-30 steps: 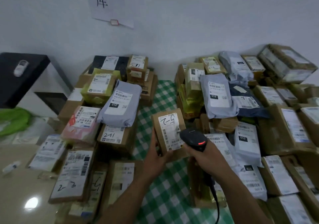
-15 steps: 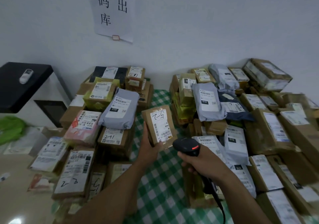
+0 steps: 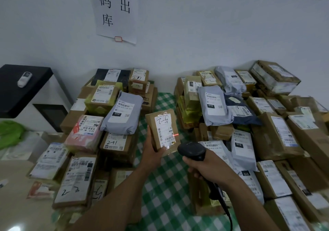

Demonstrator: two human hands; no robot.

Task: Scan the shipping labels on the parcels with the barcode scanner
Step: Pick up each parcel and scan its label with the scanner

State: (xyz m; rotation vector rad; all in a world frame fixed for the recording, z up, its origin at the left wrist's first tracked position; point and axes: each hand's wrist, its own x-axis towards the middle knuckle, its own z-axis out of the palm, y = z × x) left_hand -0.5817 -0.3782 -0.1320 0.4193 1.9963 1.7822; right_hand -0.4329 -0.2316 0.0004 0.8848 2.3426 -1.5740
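Now, the label point(image 3: 164, 127) on the brown parcel point(image 3: 151, 122) blurs beyond a handwritten 5-2, and the left hand point(image 3: 151, 152) gripping its lower edge covers that corner. Just right of the parcel, the right hand point(image 3: 208, 166) wraps the barcode scanner point(image 3: 192, 150), hiding the handle. A red line point(image 3: 175, 134) glows at the label's edge. Stacked packages point(image 3: 122, 113) crowd both sides of the parcel, with checked cloth point(image 3: 165, 191) beneath.

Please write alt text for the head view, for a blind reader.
The left hand holds up a parcel while the right hand aims a scanner at its label; other parcels lie on both sides.
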